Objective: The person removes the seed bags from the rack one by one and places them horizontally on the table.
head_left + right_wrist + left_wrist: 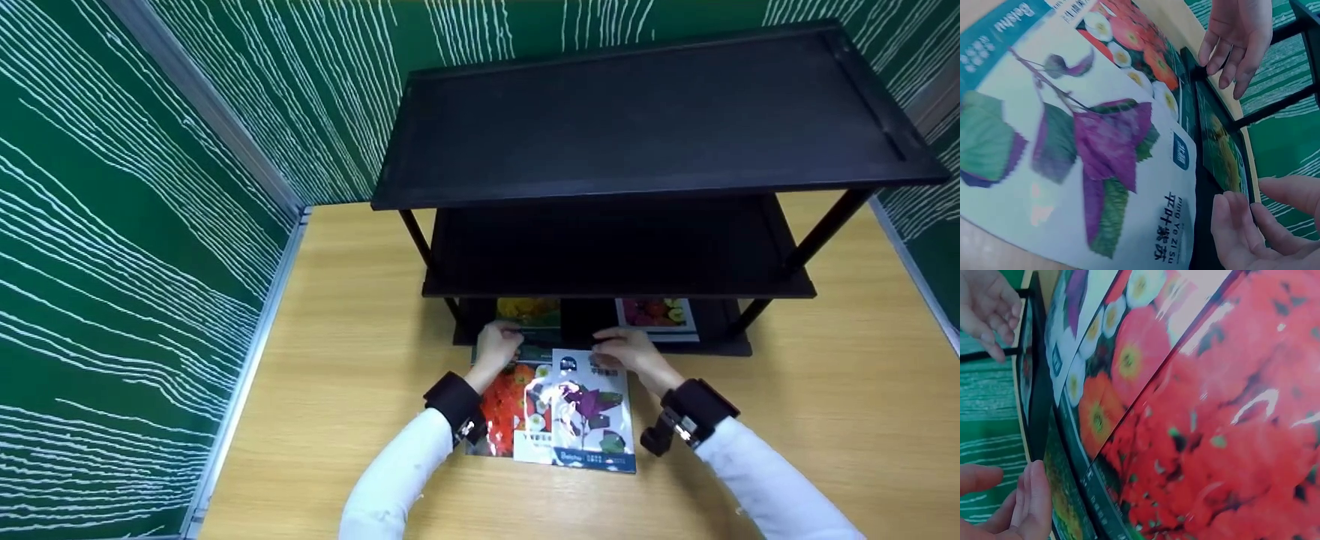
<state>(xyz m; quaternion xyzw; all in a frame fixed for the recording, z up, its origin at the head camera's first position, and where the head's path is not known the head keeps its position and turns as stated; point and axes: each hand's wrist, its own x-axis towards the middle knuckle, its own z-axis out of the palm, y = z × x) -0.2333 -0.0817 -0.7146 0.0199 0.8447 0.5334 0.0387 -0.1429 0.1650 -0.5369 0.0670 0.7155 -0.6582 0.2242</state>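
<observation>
My left hand (497,346) hovers at the front of the bottom shelf, near a packet with yellow flowers (529,310). Its fingers are relaxed, with nothing between them in the left wrist view. My right hand (628,352) is over the top of a purple-leaf seed packet (592,412); its fingers (1230,225) are loosely bent and grip nothing. That packet overlaps a packet with orange and white flowers (1129,360), which overlaps a red-flower packet (1230,439). All three lie in front of the shelf.
A black three-tier rack (645,120) stands on the wooden table (360,300). On its bottom tier lies another picture packet (656,313) at the right. Green panels with white streaks (112,262) rise around the table.
</observation>
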